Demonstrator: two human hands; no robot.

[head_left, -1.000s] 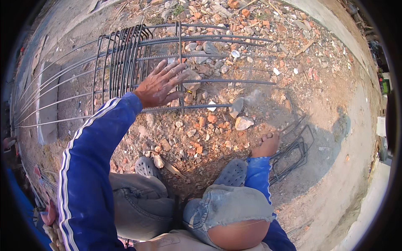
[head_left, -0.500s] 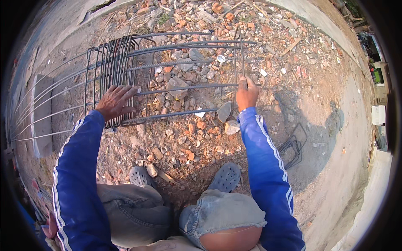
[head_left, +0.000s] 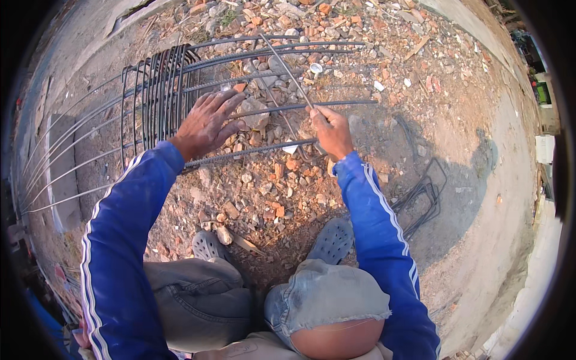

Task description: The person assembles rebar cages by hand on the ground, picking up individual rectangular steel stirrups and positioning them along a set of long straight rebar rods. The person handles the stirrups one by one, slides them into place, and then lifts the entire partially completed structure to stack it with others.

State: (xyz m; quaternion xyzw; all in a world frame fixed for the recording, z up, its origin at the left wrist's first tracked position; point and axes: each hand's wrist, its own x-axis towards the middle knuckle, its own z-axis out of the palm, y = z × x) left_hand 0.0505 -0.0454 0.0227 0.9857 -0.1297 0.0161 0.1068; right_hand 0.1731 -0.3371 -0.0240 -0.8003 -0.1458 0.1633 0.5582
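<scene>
Your right hand pinches a thin steel stirrup, tilted across the long bars; your left hand spreads open near them, contact unclear. Between your hands, a rough rock lies among these ribbed bars. Dark rectangular rings crowd the bars beside your left hand, a pale block farther left. Loose bent rods lie rightward, jagged brick rubble before your feet

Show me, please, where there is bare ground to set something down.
The widest mostly bare patch is the ground bordered by the right sleeve and the loose stirrup pile. It is crowded at left, where packed stirrups surround the bars; rubble lies between shoes and bars.
</scene>
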